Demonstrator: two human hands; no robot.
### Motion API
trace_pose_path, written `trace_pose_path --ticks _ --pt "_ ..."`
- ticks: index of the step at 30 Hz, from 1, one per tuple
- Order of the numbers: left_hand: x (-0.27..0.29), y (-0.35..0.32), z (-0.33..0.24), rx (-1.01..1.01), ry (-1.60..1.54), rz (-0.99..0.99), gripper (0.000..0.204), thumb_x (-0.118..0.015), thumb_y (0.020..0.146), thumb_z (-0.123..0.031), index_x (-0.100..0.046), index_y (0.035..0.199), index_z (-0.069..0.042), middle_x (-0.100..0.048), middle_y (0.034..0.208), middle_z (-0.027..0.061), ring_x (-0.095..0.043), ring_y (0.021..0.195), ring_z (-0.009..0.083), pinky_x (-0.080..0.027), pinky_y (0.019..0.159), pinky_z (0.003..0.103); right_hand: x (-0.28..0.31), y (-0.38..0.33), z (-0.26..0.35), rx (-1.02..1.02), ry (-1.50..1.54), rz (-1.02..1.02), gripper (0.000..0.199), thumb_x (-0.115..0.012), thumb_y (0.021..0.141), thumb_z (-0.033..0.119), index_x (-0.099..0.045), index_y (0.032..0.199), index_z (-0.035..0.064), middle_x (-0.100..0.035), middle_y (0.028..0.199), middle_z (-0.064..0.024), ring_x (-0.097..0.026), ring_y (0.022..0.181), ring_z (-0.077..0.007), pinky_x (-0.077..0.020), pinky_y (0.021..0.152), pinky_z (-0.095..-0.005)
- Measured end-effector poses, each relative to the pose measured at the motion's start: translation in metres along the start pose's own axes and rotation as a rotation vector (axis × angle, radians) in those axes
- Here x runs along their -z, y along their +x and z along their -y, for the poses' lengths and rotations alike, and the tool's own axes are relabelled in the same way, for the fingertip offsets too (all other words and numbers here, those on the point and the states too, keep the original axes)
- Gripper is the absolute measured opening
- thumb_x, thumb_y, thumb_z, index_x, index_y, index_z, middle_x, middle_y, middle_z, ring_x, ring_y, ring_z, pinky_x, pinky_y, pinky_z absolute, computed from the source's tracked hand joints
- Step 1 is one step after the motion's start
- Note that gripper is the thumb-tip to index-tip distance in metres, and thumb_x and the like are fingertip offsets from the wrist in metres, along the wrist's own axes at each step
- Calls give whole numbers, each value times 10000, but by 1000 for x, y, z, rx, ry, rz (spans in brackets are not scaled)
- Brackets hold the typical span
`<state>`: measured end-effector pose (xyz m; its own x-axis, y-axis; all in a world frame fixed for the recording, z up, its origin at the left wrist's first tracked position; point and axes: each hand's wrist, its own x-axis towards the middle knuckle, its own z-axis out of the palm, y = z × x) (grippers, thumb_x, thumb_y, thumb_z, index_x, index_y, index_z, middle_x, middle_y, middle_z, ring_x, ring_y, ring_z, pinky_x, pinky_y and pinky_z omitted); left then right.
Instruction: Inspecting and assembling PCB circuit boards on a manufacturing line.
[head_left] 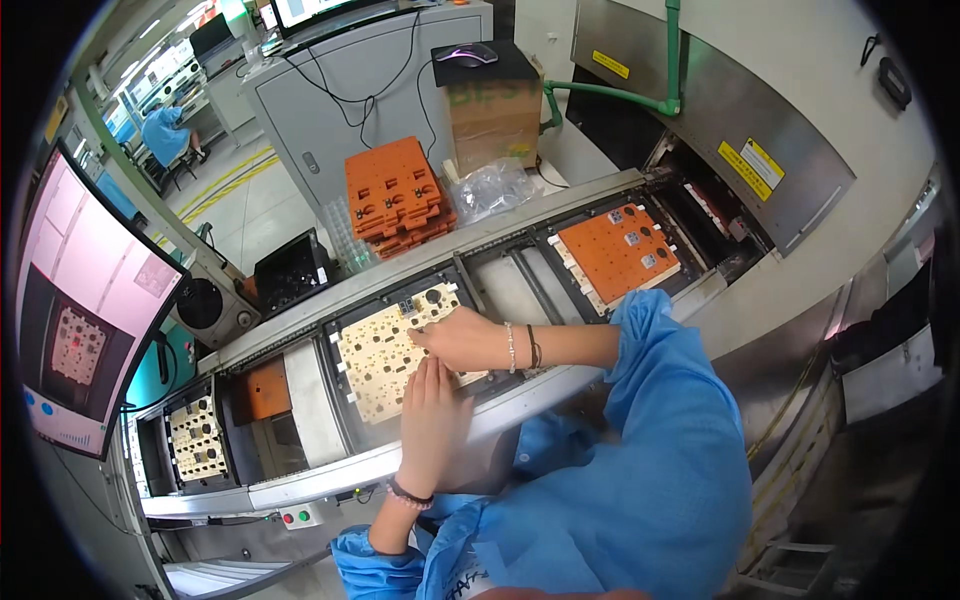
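Observation:
A cream-coloured circuit board panel (375, 365) with many small dark parts and holes lies in a dark carrier frame (338, 405) on the conveyor. My right hand (462, 338) reaches over it from the right, fingers bent and closed, fingertips down at the panel's surface beside a dark square part (408, 307). Whether they pinch a small piece is hidden. My left hand (432, 415), slightly blurred, comes up from the near edge, its fingers stretched out over the panel's near part, close below the right hand. It holds nothing that I can see.
Right along the conveyor (400, 462) sits an orange plate (610, 250) in another carrier; leftward, another cream panel (198, 440). Behind stand stacked orange plates (385, 175), clear plastic (492, 190), a cardboard box (490, 120) and a black bin (290, 272). A monitor (85, 300) stands left.

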<state>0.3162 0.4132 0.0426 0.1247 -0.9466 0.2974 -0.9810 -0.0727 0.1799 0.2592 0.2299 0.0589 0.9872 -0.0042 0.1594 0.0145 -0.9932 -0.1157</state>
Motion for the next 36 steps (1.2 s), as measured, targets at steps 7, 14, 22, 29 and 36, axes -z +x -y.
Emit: trace_pose_path --ticks 7,14,22,29,36 --pt "7 1 2 1 -25 0 656 -642 925 -314 -467 1395 110 -513 1408 296 -488 1313 427 -364 1135 470 7 20 -17 18 75 47 293 -610 805 124 -750 1053 56 -718 857 -158 -716 794 -333 -562 654 -447" --pt "19 -18 -9 37 -232 -95 671 -663 902 -131 -382 1495 7 -384 1546 243 -346 1451 423 -302 1163 499 3 24 -40 -95 27 -52 449 -589 853 125 -638 1291 39 -719 861 -166 -718 804 -326 -557 661 -448" --pt "26 -39 23 115 -221 -256 461 -614 905 -24 -533 1358 -40 -474 1488 172 -392 1423 408 -317 1142 490 10 56 -50 4 -180 134 302 -621 848 142 -718 1120 53 -703 742 -166 -709 743 -345 -542 625 -463" --pt "9 -54 39 182 -318 -344 372 -610 940 -88 -587 1311 -83 -565 1396 118 -421 1411 362 -307 1138 471 28 125 -90 25 44 -379 491 -672 855 253 -606 1332 153 -595 1055 -125 -617 972 -301 -496 753 -422" --pt "13 -54 31 181 -182 -318 333 -623 933 -142 -630 1261 -91 -597 1327 107 -448 1379 344 -307 1135 467 5 184 -114 -444 -321 -249 798 -528 923 630 -441 1500 86 -577 1282 -178 -531 1167 -362 -379 964 -558"
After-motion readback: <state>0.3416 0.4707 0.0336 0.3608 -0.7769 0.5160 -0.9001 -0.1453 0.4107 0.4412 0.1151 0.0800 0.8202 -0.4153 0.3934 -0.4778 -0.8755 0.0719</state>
